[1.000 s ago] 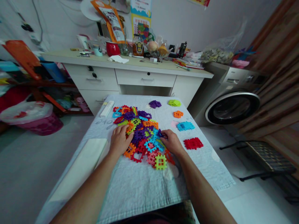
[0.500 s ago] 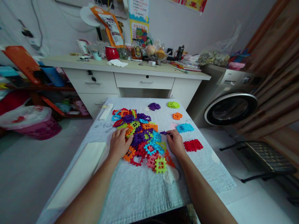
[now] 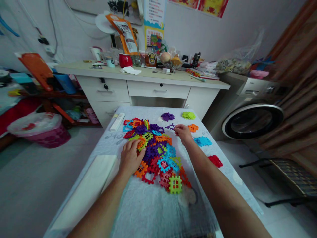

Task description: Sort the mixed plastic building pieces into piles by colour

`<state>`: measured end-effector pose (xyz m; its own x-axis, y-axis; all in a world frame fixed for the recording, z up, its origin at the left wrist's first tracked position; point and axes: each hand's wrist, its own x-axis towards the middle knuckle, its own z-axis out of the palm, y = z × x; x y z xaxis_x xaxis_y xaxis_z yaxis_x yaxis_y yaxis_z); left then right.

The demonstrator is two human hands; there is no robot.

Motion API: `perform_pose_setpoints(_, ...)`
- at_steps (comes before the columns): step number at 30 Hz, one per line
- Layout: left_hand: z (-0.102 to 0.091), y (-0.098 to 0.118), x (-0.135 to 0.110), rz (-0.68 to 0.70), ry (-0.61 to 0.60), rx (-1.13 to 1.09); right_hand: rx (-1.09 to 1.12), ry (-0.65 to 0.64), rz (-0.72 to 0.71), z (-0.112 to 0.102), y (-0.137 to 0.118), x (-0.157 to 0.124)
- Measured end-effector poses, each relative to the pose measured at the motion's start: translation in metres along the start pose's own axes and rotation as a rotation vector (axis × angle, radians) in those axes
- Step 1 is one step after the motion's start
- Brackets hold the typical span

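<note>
A heap of colourful plastic waffle blocks (image 3: pixel 155 150) lies on the cloth-covered table (image 3: pixel 148 211). My left hand (image 3: pixel 130 157) rests on the heap's left side, fingers curled over orange and green pieces. My right hand (image 3: pixel 183 133) is stretched toward the far side and pinches a purple block (image 3: pixel 170 126), held just in front of the purple pile (image 3: pixel 167 116). Sorted piles lie along the right: green (image 3: pixel 188 115), orange (image 3: pixel 193 127), blue (image 3: pixel 202 141) and red (image 3: pixel 215 161).
A white remote-like bar (image 3: pixel 117 121) lies at the table's far left and a white sheet (image 3: pixel 85 191) on its left side. Beyond stand a cluttered white desk (image 3: pixel 148 87), a washing machine (image 3: pixel 252 115) at right and a pink bin (image 3: pixel 39 130) at left.
My right hand has lifted a purple block out of the heap and carried it away from me toward the purple pile. My left hand has stayed on the heap.
</note>
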<state>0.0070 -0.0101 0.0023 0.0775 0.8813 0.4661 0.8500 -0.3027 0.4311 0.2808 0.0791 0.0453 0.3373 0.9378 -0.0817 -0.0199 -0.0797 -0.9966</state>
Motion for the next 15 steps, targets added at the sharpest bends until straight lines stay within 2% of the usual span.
perform_pose_setpoints(5, -0.002, 0.002, 0.001, -0.016, 0.008, -0.025, 0.05, 0.056, 0.057, 0.029, 0.012, 0.036)
perform_pose_setpoints(15, 0.0, 0.001, 0.001, -0.036, 0.014, -0.049, -0.005, 0.136, 0.074, 0.066, 0.008, 0.085)
